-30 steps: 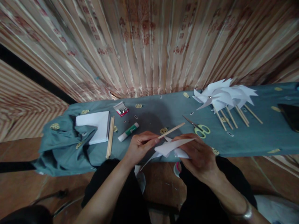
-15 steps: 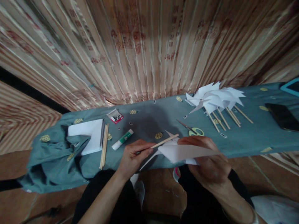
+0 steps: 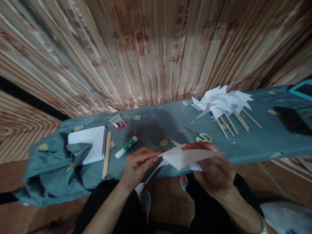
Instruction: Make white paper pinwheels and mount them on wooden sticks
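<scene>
Between thumb and fingers, my left hand (image 3: 137,165) pinches one end of a thin wooden stick (image 3: 172,149). The stick points right, its far end against a white paper pinwheel (image 3: 181,158). My right hand (image 3: 214,170) is closed around the pinwheel from the right, and its fingertips are partly hidden behind the paper. Folded blades stick out to the left and right of the pinwheel. Whether the stick is fastened to it I cannot tell. Just beyond my right hand lie scissors (image 3: 203,137) with green handles.
Several finished pinwheels (image 3: 226,100) lie at the back right, near a dark phone (image 3: 292,120) and a blue-framed device (image 3: 302,90). To the left are a glue stick (image 3: 126,147), a box of pins (image 3: 118,123), spare sticks (image 3: 106,154) and white paper (image 3: 98,143) on the green cloth (image 3: 156,120).
The stick's far end has come down slightly against the pinwheel and my right fingers. Both hands keep their hold, and the whole view has shifted a little.
</scene>
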